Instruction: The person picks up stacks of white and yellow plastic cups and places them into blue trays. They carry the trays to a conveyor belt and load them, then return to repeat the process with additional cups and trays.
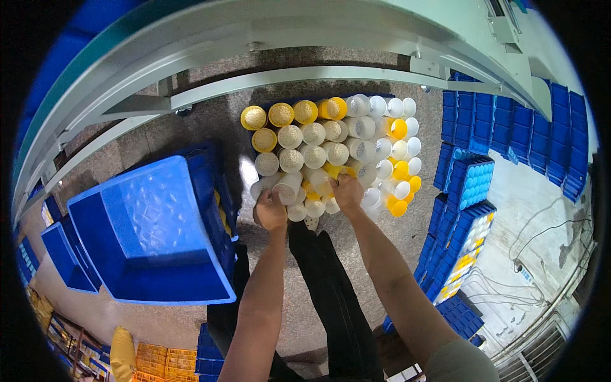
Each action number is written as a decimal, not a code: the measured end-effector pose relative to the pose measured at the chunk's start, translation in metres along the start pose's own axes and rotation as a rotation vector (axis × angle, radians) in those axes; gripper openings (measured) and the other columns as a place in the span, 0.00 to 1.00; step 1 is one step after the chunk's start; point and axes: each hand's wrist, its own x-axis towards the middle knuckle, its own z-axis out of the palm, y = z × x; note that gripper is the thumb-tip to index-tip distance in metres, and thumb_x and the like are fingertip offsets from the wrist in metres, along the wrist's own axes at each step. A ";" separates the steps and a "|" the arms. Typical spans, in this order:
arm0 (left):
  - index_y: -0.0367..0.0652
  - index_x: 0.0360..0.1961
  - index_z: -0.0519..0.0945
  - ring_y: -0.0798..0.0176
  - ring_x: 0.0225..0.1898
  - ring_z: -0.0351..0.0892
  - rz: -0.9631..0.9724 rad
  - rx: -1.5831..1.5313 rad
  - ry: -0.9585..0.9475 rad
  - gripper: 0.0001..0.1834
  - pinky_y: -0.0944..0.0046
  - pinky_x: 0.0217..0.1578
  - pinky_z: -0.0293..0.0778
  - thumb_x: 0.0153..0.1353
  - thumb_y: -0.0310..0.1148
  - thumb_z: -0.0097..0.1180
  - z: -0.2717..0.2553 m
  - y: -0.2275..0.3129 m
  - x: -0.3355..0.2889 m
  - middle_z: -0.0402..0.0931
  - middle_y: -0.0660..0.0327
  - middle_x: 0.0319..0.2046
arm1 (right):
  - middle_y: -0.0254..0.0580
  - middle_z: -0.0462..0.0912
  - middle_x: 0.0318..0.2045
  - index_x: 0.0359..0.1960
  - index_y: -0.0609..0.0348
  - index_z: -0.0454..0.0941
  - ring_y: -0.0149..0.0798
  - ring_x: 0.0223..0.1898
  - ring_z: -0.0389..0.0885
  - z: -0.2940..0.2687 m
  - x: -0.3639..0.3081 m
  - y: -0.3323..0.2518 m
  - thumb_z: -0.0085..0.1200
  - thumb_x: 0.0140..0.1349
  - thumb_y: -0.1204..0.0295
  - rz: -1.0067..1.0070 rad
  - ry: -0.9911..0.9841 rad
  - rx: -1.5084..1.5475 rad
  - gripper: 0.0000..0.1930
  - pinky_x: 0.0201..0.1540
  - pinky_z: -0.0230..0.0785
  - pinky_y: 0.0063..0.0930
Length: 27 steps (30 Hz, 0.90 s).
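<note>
Rows of white and yellow cups stand packed on a blue tray [247,141] on the floor in front of me. Those on the left and in the middle, such as one yellow-rimmed cup [253,117], hold a pale granular material. Toward the right, cups such as one white cup [378,104] show no such filling. My left hand [272,211] is closed round a translucent white cup [288,188] tilted at the near edge. My right hand [347,192] has its fingers closed at a yellow cup [340,170], beside another translucent cup [323,183]; the fingertips are partly hidden.
A large blue bin [172,274] stands at the left. A pale metal frame [305,75] arches across the far side. Stacked blue crates [461,184] line the right, some holding white and yellow cups. Cables [509,286] lie at the far right.
</note>
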 end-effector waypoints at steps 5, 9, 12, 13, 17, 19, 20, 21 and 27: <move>0.41 0.33 0.85 0.54 0.29 0.83 0.042 -0.031 -0.099 0.12 0.57 0.32 0.76 0.57 0.40 0.65 0.016 -0.015 0.024 0.85 0.56 0.28 | 0.48 0.85 0.32 0.35 0.54 0.84 0.54 0.35 0.83 -0.026 0.003 -0.026 0.59 0.60 0.57 -0.045 -0.121 0.066 0.14 0.38 0.75 0.47; 0.37 0.38 0.85 0.48 0.34 0.85 0.144 -0.096 -0.176 0.13 0.54 0.36 0.79 0.57 0.36 0.64 -0.016 0.008 0.022 0.84 0.49 0.33 | 0.48 0.84 0.32 0.37 0.56 0.84 0.50 0.33 0.83 -0.080 -0.008 -0.065 0.59 0.61 0.63 -0.150 0.022 0.259 0.11 0.36 0.74 0.42; 0.38 0.42 0.85 0.56 0.33 0.86 0.269 -0.293 -0.114 0.10 0.61 0.35 0.79 0.60 0.28 0.62 -0.105 0.094 -0.004 0.85 0.49 0.32 | 0.43 0.83 0.28 0.40 0.59 0.84 0.36 0.26 0.79 -0.185 -0.034 -0.114 0.61 0.61 0.71 -0.336 0.208 0.503 0.08 0.31 0.71 0.28; 0.35 0.44 0.84 0.62 0.36 0.86 0.282 -0.379 -0.157 0.11 0.61 0.37 0.80 0.62 0.26 0.61 -0.154 0.135 -0.011 0.85 0.53 0.35 | 0.39 0.82 0.27 0.40 0.60 0.84 0.30 0.25 0.76 -0.240 -0.047 -0.143 0.61 0.61 0.74 -0.326 0.211 0.620 0.07 0.29 0.69 0.23; 0.34 0.58 0.71 0.57 0.53 0.73 0.686 -0.671 0.469 0.22 0.61 0.48 0.72 0.63 0.25 0.57 -0.333 0.232 -0.005 0.72 0.50 0.55 | 0.42 0.82 0.35 0.44 0.62 0.81 0.34 0.28 0.77 -0.390 -0.067 -0.249 0.63 0.59 0.74 -0.682 0.598 0.738 0.12 0.31 0.68 0.27; 0.31 0.66 0.60 0.54 0.56 0.66 0.893 -0.521 0.834 0.32 0.59 0.51 0.68 0.64 0.30 0.58 -0.400 0.264 0.024 0.61 0.48 0.60 | 0.43 0.84 0.33 0.38 0.61 0.82 0.38 0.32 0.79 -0.437 -0.061 -0.305 0.62 0.61 0.66 -0.864 0.781 0.601 0.11 0.36 0.68 0.34; 0.29 0.65 0.61 0.52 0.54 0.68 0.830 -0.372 0.847 0.32 0.58 0.51 0.68 0.64 0.33 0.59 -0.424 0.281 0.035 0.63 0.46 0.58 | 0.43 0.84 0.31 0.36 0.61 0.83 0.40 0.32 0.80 -0.448 -0.058 -0.323 0.62 0.61 0.63 -0.820 0.705 0.494 0.13 0.38 0.68 0.36; 0.27 0.61 0.65 0.49 0.53 0.70 0.800 -0.150 0.850 0.32 0.54 0.51 0.68 0.63 0.36 0.61 -0.440 0.286 0.056 0.69 0.42 0.52 | 0.43 0.85 0.30 0.34 0.60 0.84 0.41 0.32 0.81 -0.455 -0.054 -0.344 0.61 0.60 0.60 -0.783 0.624 0.393 0.14 0.39 0.68 0.38; 0.37 0.36 0.87 0.41 0.42 0.84 0.405 0.398 0.285 0.19 0.49 0.42 0.80 0.52 0.44 0.63 -0.485 0.341 0.101 0.84 0.44 0.36 | 0.49 0.86 0.30 0.33 0.60 0.86 0.48 0.33 0.86 -0.467 -0.029 -0.398 0.60 0.53 0.54 -0.399 0.345 -0.094 0.19 0.38 0.77 0.41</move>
